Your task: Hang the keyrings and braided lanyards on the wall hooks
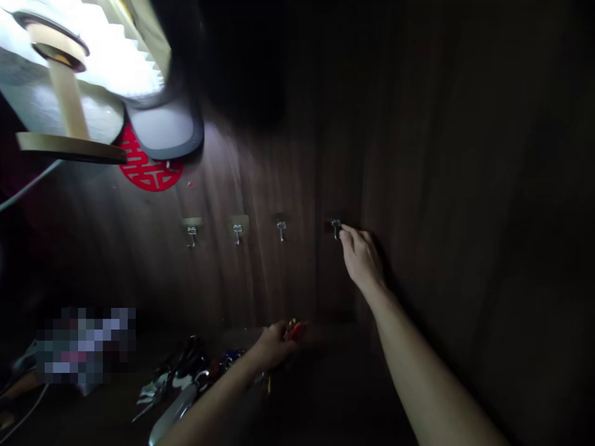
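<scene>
My right hand [362,254] reaches to the rightmost metal wall hook [335,228], fingertips pinched together at its right side. This hook sits on the dark wood panel, on a dark-looking backing. Lower down, my left hand [274,345] is closed around a small red object with some yellow [295,330], too blurred to name. To the left of the right hand's hook are three more hooks in a row: a near one [281,229], a middle one [238,233] and a far-left one [192,235]. They appear bare.
A bright lamp [125,62] glows at the upper left, beside a pale spool-shaped stand [69,102]. A round red cut-out decoration [155,178] is on the panel. Keys and small items [186,365] lie on the dark surface near my left forearm, with a pixelated patch farther left.
</scene>
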`<state>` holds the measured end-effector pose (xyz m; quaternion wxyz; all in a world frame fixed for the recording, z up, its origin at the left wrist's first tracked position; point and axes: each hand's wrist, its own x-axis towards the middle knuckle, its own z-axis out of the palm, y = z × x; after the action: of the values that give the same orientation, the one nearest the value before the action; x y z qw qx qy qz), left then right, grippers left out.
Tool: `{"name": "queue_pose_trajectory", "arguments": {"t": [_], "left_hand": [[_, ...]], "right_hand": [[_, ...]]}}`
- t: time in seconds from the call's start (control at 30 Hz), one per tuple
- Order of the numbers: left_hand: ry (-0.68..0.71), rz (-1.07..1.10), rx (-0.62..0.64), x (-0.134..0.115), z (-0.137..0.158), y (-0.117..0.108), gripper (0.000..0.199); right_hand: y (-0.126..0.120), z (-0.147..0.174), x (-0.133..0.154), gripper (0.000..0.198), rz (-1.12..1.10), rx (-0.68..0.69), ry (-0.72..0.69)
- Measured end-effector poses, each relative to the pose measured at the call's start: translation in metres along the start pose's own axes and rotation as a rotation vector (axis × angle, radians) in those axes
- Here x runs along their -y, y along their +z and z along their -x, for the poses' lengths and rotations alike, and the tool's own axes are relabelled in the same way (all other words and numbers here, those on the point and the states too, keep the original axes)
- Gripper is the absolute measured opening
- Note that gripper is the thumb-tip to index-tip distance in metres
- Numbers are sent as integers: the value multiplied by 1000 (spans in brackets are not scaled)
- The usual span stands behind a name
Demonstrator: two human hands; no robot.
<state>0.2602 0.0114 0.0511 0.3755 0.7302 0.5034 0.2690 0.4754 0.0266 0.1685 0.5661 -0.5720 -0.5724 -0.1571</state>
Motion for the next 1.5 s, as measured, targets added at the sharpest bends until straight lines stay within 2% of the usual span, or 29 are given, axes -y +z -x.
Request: {"name": "queue_pose_trajectory", "arguments": {"t": [0.07,0.13,0.2,0.37,0.47,0.57,0.73,0.9,0.97,1.03,1.13,1.2,1.3,1.43,1.5], "left_hand": [[-30,6,-24,30,21,-4,37],[-11,61,-24,49,39,-10,42],[26,85,-69,61,56,-18,43],[68,-11,-249,87,97,-53,38],[92,-104,-337,116,119,-81,29],[166,-264,-383,149,136,-108,23],[243,-471,-370,186,154,-141,22],[342,-529,-274,202,159,-160,19],[371,-536,-263,205,156,-165,24],[407,-566,-251,206,149,-168,32],[480,-630,-207,207,136,-170,47],[530,-651,-176,208,129,-169,49],[529,-622,-176,209,126,-168,38],[431,-533,-261,213,130,-171,14],[403,-507,-289,214,133,-173,15]], "right_hand": [[9,30,4,40,-74,-40,-69],[20,67,10,35,-137,45,-90],[33,106,15,32,-232,196,-102],[46,196,35,28,-250,756,-121],[47,228,51,32,-165,946,-95],[59,237,68,41,-78,1036,-109],[104,230,81,33,10,978,-137],[130,240,89,31,135,782,-164],[131,249,98,33,207,663,-213],[130,259,110,34,245,607,-271],[128,272,126,32,203,639,-353],[127,277,133,27,159,644,-368],[123,278,139,20,112,633,-351],[120,275,141,18,100,589,-329],[120,274,140,20,131,556,-304]]}}
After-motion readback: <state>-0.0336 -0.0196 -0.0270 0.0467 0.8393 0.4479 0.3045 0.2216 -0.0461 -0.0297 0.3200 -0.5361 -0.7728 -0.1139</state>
